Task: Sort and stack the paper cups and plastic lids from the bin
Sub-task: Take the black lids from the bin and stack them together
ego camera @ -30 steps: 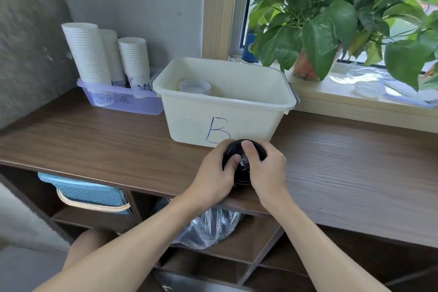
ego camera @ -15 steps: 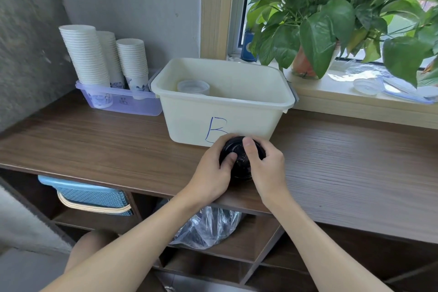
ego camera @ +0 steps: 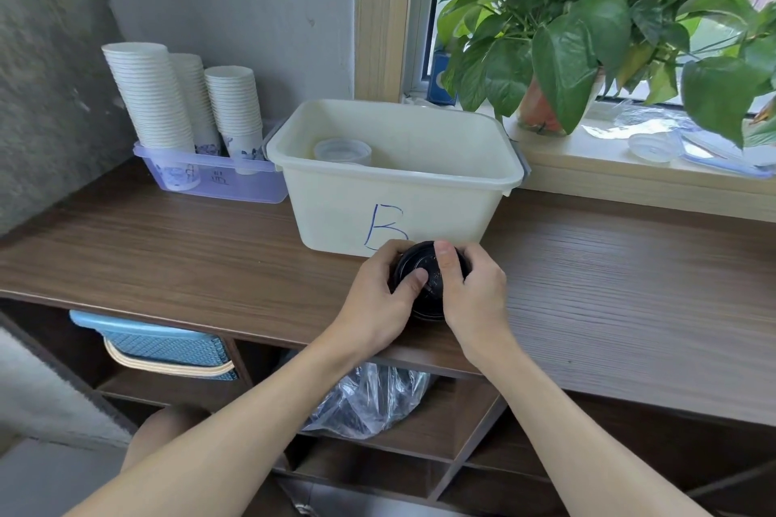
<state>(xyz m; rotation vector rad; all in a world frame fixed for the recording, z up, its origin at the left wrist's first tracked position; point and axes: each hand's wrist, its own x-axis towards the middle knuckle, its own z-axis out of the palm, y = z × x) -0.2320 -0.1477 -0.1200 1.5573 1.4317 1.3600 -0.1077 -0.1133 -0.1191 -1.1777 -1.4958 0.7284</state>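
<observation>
Both of your hands are on the same thing. Your left hand [ego camera: 380,294] and your right hand [ego camera: 474,294] curl round a round black plastic lid [ego camera: 422,260], one from each side. Both thumbs press down on its top. It is hard to tell if this is one lid or a few stacked up.

That black lid sits on the brown wooden counter [ego camera: 168,248], near the front edge. It is just in front of the big white plastic bin [ego camera: 336,201], which has a blue letter B on its side. Inside the bin, at the back left, sits a round clear plastic lid [ego camera: 342,149].

Right beside the bin on the left, a see-through purple plastic tray [ego camera: 252,189] holds three tall stacks of white paper cups [ego camera: 151,97]. A green leafy plant [ego camera: 588,13] stands on the window ledge, behind the bin and to the right.
</observation>
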